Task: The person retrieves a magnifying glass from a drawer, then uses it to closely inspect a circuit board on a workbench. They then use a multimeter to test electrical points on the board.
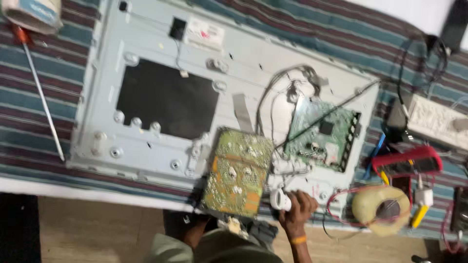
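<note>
Below, right hand [298, 207] closed round white tool [280, 198], beside circuit board [237, 171]

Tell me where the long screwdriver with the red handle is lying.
In the head view, the red-handled screwdriver lies far left on the striped cloth, just left of the grey metal panel.

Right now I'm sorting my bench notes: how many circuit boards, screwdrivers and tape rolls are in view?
Circuit boards: 2, the yellow-green board and the green board
Screwdrivers: 1, the long screwdriver
Tape rolls: 1, the clear tape roll
Total: 4
</note>
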